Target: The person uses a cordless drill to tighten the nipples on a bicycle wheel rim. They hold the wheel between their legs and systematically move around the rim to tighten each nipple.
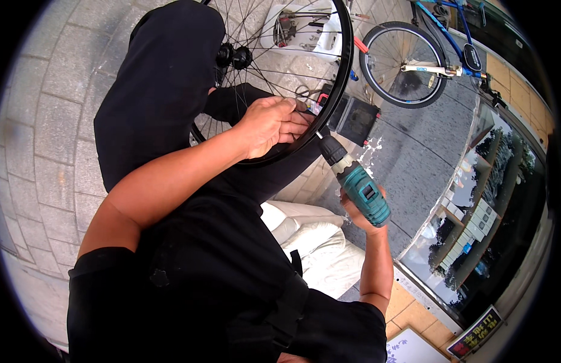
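A bicycle wheel with a black rim (347, 57), thin spokes and a black hub (234, 56) leans between my legs. My left hand (273, 126) is inside the rim, its fingers closed round a spoke close to the rim; the fingertips are partly hidden. In my right hand (358, 213) is a teal and black cordless drill (364, 189), gripped by its handle. The drill's bit (319, 134) points at the outer side of the rim, right across from my left fingers. Whether the bit's tip sits in a rim hole cannot be made out.
A white tub (269, 40) of tools and a black box (356, 120) stand beyond the wheel. At upper right is a blue bicycle with its wheel (404, 65). A glass shopfront (474, 206) runs along the right. Pale fabric (319, 248) lies beside me.
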Available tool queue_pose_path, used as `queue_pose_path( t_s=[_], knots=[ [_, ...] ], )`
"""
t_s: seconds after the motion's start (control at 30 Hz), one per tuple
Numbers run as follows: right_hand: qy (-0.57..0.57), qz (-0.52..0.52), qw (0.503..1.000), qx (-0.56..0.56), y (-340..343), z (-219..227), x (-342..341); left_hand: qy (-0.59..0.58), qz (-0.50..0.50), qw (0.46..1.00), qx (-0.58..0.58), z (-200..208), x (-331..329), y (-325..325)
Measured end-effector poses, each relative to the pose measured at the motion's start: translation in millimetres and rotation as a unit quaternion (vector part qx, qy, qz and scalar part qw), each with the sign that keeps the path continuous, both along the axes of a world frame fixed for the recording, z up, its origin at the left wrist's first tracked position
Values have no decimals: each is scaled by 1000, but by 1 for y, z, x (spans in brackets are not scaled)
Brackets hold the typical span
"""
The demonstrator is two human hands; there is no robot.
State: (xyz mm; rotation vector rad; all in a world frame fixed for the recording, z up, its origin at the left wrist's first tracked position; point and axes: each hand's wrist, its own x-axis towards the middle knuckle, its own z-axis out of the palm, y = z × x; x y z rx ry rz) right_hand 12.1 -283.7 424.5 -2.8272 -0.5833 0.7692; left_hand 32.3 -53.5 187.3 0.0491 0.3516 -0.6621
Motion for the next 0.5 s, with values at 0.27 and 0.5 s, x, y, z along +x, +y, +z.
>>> queue_pose_path(
  t_s=[0.27,0.5],
  knots=[
    [4,12,1000,19,2,0,4,-6,15,1000,-5,0,-1,2],
    [-2,6,1000,16,8,2,4,-7,4,1000,21,5,-1,7]
  ],
)
